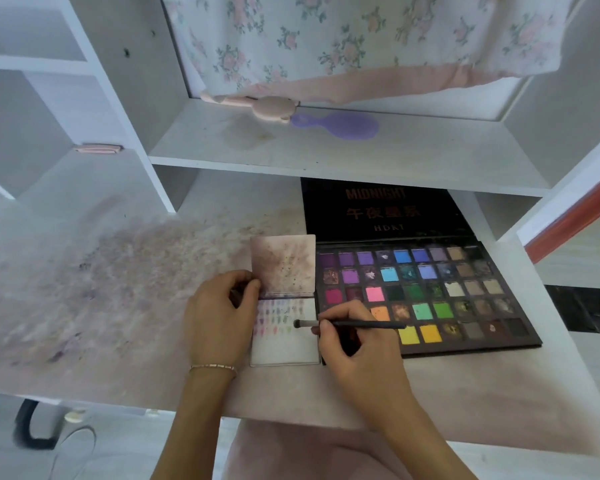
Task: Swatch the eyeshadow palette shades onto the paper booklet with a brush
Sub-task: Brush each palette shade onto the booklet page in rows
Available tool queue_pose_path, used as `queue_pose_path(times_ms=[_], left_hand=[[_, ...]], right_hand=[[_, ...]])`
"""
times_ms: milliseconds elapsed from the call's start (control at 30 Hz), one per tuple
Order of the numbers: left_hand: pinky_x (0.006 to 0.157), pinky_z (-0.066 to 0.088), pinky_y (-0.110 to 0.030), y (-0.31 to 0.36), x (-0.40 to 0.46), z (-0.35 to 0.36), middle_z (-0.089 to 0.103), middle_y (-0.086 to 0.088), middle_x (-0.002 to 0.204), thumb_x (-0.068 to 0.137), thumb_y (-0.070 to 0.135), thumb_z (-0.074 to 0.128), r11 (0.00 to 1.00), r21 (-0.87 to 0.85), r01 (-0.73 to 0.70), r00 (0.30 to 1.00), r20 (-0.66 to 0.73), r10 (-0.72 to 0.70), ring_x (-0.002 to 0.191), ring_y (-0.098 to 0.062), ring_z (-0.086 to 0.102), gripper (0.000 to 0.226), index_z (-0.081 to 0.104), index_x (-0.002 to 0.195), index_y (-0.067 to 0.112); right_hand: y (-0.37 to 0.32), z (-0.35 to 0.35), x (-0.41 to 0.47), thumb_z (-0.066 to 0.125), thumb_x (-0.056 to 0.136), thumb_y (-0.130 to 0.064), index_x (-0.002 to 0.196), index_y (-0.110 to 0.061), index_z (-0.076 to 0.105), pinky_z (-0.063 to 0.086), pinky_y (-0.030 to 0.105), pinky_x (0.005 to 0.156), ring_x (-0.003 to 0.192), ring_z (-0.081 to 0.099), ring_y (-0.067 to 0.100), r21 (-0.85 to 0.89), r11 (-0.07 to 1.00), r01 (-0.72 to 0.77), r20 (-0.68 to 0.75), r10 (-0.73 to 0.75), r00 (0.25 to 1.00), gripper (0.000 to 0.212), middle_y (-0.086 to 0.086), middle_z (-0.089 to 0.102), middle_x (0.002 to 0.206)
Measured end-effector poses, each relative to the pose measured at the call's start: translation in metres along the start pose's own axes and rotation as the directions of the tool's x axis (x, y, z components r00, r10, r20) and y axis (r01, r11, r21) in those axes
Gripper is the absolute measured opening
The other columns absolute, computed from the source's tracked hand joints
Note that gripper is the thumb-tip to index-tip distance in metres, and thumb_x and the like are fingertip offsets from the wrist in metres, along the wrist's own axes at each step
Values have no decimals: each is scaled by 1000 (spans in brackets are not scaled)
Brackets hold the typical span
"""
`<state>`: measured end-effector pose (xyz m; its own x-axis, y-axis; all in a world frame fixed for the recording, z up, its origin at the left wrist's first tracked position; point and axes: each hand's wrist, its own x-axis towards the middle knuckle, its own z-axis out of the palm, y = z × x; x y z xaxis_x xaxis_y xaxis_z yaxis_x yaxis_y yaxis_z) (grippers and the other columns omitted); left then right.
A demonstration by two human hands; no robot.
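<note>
A small paper booklet lies open on the desk, its stained upper flap raised. Rows of small colour swatches fill the top of its white page. My left hand grips the booklet's left edge near the fold. My right hand pinches a thin black brush, its grey tip hovering over the page's right side beside the swatches. The open eyeshadow palette with several rows of coloured pans sits directly right of the booklet; my right hand covers part of its lower left corner.
The desk top is smeared with powder stains at the left. A shelf above holds a purple hairbrush and a pink object. A floral cloth hangs at the back. The palette lid lies flat under the shelf.
</note>
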<state>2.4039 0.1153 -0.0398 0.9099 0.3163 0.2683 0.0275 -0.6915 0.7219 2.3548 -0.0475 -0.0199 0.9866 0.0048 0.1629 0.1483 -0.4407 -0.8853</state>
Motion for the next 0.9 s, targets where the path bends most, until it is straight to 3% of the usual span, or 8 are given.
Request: queue_pose_path(times_ms=[133, 333, 600, 900], left_hand=[[64, 35, -25, -1, -1, 0, 54, 12, 72, 79, 17, 66, 1000, 7, 2, 1000, -6, -2, 67, -12, 50, 6, 70, 83, 18], [64, 36, -26, -1, -1, 0, 55, 13, 71, 79, 17, 66, 1000, 2, -5, 1000, -12, 5, 67, -13, 51, 5, 69, 82, 19], [64, 35, -25, -1, -1, 0, 56, 13, 72, 80, 18, 65, 1000, 5, 2, 1000, -8, -2, 68, -12, 52, 4, 69, 80, 20], [67, 38, -28, 2, -1, -1, 57, 11, 72, 81, 19, 64, 1000, 17, 8, 1000, 7, -8, 70, -15, 53, 4, 69, 81, 19]], right_hand=[[0, 1, 1, 52, 77, -31, 74, -38, 51, 52, 35, 64, 72, 59, 8, -27, 999, -20, -15, 19, 1000, 8, -7, 64, 72], [0, 0, 2, 59, 83, -18, 74, -41, 47, 51, 31, 64, 73, 59, 8, -106, 994, -22, 35, 26, 999, 28, -6, 65, 75], [-3, -1, 2, 59, 83, -15, 72, -41, 43, 48, 27, 64, 74, 57, 9, -126, 992, -23, 58, 30, 998, 32, -7, 62, 74], [-4, -2, 2, 59, 84, -15, 77, -38, 46, 52, 34, 72, 82, 59, 10, -123, 992, -26, 78, 36, 996, 27, -6, 63, 80]])
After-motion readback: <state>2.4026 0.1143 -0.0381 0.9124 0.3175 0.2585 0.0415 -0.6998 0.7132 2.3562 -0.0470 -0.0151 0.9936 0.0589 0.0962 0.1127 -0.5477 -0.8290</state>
